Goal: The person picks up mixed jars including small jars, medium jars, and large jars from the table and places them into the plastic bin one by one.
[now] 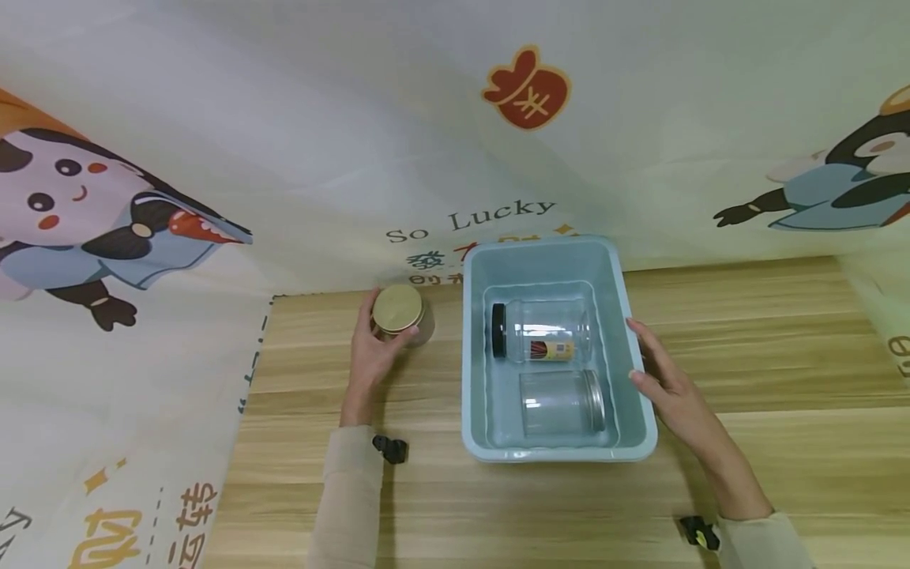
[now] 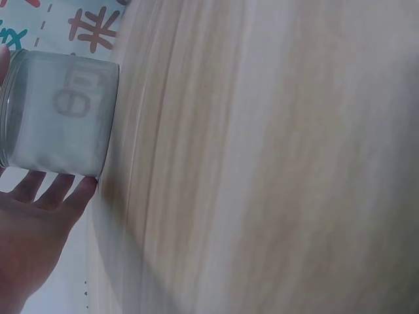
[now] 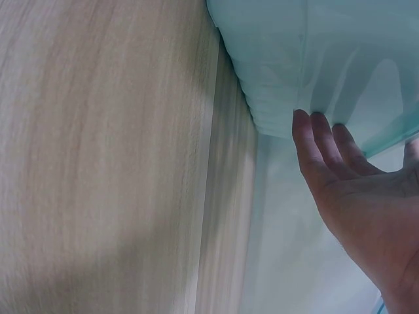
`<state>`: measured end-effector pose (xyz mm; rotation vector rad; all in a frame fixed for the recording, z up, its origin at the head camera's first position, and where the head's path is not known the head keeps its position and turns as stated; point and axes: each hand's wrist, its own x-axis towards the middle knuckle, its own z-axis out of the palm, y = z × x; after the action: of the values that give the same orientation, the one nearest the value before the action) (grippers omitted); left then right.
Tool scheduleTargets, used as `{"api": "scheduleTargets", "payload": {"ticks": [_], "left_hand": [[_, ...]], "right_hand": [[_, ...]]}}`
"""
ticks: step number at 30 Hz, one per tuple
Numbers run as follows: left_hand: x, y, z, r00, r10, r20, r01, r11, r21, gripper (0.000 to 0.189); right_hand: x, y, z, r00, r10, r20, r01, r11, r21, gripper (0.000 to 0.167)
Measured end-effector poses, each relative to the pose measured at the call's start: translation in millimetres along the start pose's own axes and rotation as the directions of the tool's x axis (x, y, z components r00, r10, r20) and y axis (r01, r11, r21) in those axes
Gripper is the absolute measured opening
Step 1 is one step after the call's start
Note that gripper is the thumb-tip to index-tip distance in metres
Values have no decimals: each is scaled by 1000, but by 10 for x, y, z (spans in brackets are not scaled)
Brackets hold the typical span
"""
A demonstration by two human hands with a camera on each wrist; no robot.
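Observation:
My left hand [image 1: 371,352] grips a clear jar [image 2: 62,118] with a gold lid [image 1: 398,307], thumb on one side and fingers around the other. The jar appears upright on the table, near its back edge. A light blue plastic basin [image 1: 472,356] stands to the right. My right hand [image 1: 671,391] holds the basin's right rim, thumb at the rim and fingertips [image 3: 317,121] against the outer wall. Inside the basin lie two clear jars on their sides: one with a black lid [image 1: 499,330] and a label [image 1: 551,350], the other with a silver lid [image 1: 594,401].
The wooden table [image 1: 711,316] meets a printed cloth backdrop [image 1: 341,158] close behind the basin and the gold-lidded jar. Small black devices sit beside the left wrist [image 1: 389,449] and the right wrist [image 1: 700,533].

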<state>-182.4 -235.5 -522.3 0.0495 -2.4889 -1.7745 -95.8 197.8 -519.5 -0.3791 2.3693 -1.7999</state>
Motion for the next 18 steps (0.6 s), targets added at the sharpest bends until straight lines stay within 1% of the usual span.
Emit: {"api": "scheduleTargets", "payload": {"ticks": [5,12,15,18], "left_hand": [[-3,14,-14,1000,-28,-2,28,1000,0,90],[4,-4,-12,1000,-21,-19,21,1000,-11,86],[44,-108,-10,999,-23,-48,21,999,-28,86],[88,-221,-10,996,-21,-81,19,999,-26,86]], "right_hand": [[3,7,-1,1000,8,3,-8,1000,18,63],[-7,6,6,1000,5,5,-5,1000,19,63],[-1,2,2,1000,3,10,-3,1000,30,64],[5,-5,-6,1000,7,15,-7,999,40,64]]}}
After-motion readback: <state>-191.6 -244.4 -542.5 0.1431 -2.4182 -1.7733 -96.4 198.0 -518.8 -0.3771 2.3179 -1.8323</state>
